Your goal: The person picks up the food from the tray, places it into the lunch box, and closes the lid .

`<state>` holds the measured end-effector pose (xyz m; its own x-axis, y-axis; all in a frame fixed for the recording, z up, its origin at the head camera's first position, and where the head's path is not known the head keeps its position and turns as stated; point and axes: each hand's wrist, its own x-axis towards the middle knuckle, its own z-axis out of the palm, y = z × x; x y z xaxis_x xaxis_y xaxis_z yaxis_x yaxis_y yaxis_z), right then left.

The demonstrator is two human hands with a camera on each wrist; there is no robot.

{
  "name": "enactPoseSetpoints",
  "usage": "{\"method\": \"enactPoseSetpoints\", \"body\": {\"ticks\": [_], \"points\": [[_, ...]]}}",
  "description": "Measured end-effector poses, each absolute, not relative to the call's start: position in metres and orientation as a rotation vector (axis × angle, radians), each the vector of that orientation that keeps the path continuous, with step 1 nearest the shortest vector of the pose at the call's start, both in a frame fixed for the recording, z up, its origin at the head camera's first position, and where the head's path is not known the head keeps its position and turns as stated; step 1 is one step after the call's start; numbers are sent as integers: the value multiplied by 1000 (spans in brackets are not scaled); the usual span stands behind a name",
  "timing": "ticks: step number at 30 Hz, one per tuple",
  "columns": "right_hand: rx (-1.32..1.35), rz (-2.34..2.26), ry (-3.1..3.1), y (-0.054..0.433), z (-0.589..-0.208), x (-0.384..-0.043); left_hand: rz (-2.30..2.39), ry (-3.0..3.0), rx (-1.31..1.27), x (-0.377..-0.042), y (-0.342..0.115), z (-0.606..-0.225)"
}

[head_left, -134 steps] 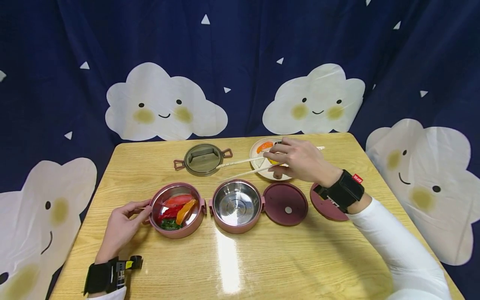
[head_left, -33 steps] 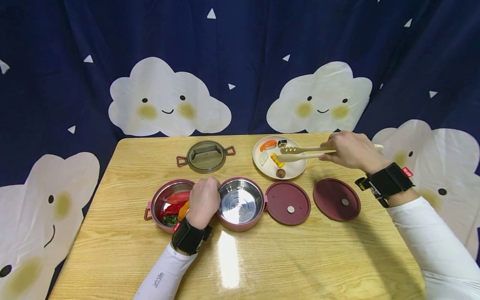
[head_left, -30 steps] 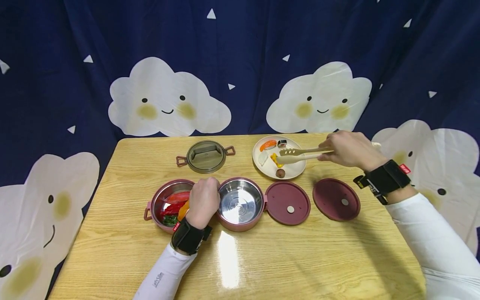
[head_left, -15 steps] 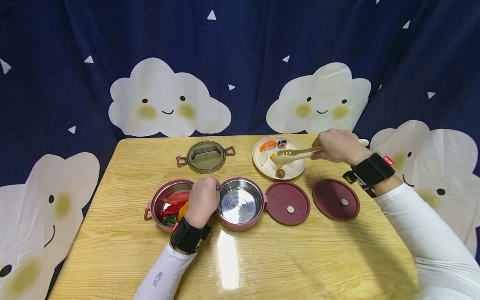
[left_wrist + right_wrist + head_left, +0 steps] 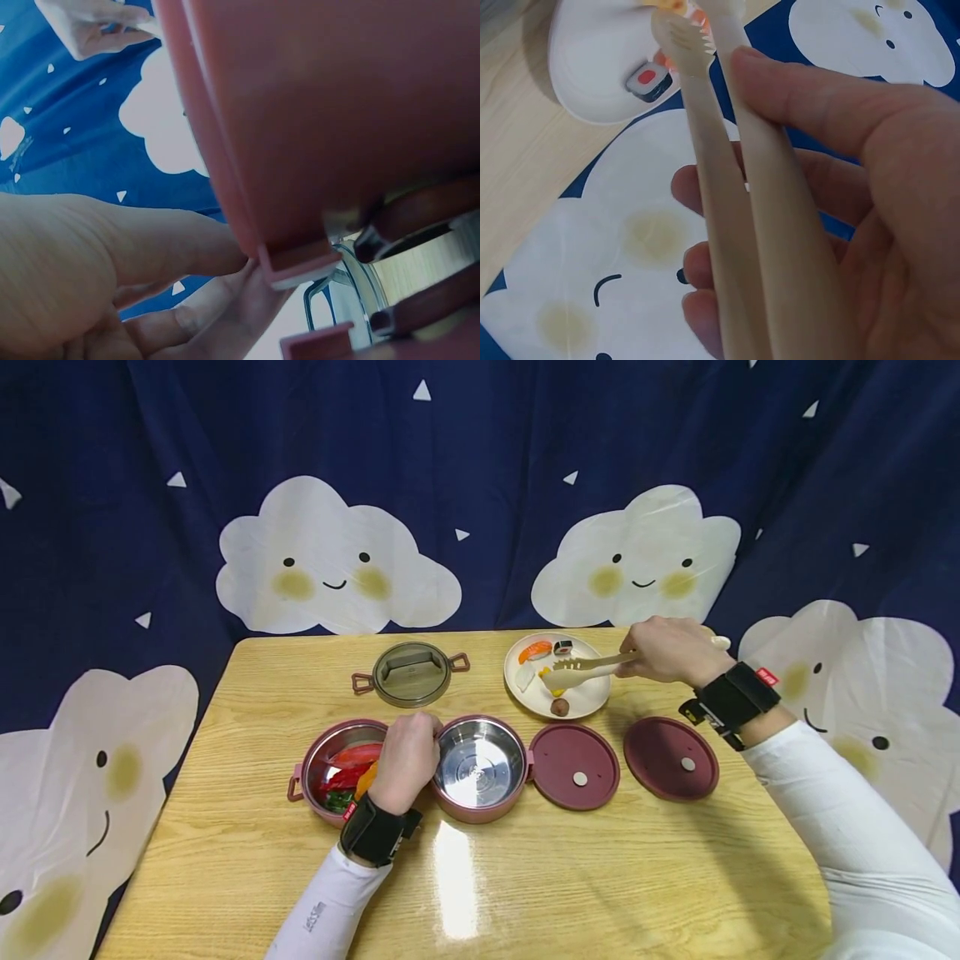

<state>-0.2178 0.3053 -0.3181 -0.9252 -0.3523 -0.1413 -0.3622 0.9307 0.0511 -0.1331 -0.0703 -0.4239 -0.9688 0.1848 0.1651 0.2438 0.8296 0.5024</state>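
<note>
My left hand (image 5: 408, 756) is between two pink pots and pinches the side lug of the bare steel-lined pot (image 5: 483, 815) between thumb and fingers, as the left wrist view shows. It partly covers the other pot (image 5: 318, 752), which holds red, orange and green toy food (image 5: 354, 758). Above the cream plate (image 5: 517, 695), my right hand (image 5: 667, 647) grips beige tongs (image 5: 772, 195). Their tips overlap a small yellow toy piece (image 5: 557, 692). Around it on the plate lie orange sushi (image 5: 535, 651), a sushi roll (image 5: 562, 647), a white piece (image 5: 525, 677) and a brown piece (image 5: 559, 707).
Two maroon lids (image 5: 573, 752) lie right of the pots. A glass lid (image 5: 412, 675) with two side handles lies behind them. The wooden table (image 5: 525, 893) ends at a dark blue curtain (image 5: 480, 460) with printed clouds.
Since the oldest frame, my left hand has left the food pot's outer handle for the spot between the pots. Lately my right hand has shifted left, bringing the tong tips over the yellow piece.
</note>
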Motion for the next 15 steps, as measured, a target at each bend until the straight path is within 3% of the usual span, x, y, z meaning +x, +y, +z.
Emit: {"method": "enactPoseSetpoints", "body": {"ticks": [15], "points": [[-461,126,2963,297,-322,-215,-928,-2889,-385,-138,-77,-428]]}}
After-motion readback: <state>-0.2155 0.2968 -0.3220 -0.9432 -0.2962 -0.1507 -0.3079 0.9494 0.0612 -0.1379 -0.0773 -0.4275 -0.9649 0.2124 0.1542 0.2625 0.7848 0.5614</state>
